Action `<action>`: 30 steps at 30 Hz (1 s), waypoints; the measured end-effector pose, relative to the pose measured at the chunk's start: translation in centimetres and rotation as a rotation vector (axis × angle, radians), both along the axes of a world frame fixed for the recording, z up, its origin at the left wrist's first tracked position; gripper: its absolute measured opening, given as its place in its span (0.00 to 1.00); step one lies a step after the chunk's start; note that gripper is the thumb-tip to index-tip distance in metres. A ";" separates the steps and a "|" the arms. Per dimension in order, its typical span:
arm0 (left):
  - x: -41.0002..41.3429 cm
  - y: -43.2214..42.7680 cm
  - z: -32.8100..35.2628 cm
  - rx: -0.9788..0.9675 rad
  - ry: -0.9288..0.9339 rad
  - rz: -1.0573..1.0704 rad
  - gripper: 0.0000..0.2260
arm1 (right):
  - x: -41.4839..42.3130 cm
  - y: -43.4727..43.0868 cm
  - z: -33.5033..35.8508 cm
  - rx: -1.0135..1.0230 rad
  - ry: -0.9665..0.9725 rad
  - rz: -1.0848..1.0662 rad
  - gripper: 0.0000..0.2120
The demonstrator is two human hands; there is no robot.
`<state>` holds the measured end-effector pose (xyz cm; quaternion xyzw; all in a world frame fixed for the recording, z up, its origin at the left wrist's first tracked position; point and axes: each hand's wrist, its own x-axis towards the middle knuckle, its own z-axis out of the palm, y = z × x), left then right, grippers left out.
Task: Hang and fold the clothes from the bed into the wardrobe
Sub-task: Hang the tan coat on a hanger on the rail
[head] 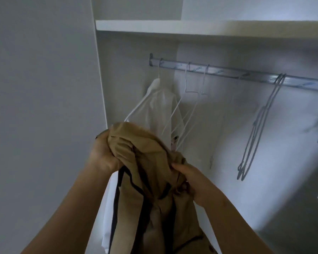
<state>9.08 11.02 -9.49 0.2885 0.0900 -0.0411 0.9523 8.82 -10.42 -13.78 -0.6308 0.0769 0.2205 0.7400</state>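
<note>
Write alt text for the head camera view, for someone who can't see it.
The left hand and right hand grip a tan garment with dark trim before an open wardrobe. Behind it a white shirt hangs at the left end of the rail, bare white hangers beside it, grey hangers further right, a shelf above.

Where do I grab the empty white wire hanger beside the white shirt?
Pinch the empty white wire hanger at its straight neck, just under the hook, reaching from the front. The hook sits over the silver rail, so lifting up should free it; its thin arms would likely swing.
</note>
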 end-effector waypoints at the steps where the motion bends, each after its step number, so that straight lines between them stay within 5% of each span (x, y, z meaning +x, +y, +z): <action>1: 0.3 0.4 0.7 -0.022 -0.012 0.004 0.26 | 0.3 0.2 0.1 -0.065 -0.001 -0.004 0.05; 13: 3.0 1.7 4.9 -0.110 -0.009 0.002 0.17 | 7.8 5.9 5.3 -0.080 -0.301 -0.165 0.05; 18: 4.3 4.2 5.5 -0.119 -0.039 0.009 0.15 | 11.2 8.5 4.4 -0.176 -0.288 -0.242 0.29; 22: 5.5 5.2 5.2 -0.146 -0.067 -0.014 0.14 | 13.4 9.3 3.7 -0.067 -0.201 -0.331 0.32; 26: 6.8 5.5 5.3 -0.165 -0.042 -0.045 0.13 | 15.0 10.0 3.6 0.076 -0.146 -0.430 0.24; 29: 7.5 5.5 5.2 -0.147 -0.009 -0.059 0.13 | 15.8 10.0 4.0 -0.009 -0.206 -0.507 0.06; 30: 7.7 5.3 5.1 -0.140 -0.005 -0.071 0.13 | 16.0 9.9 4.2 -0.038 -0.227 -0.522 0.08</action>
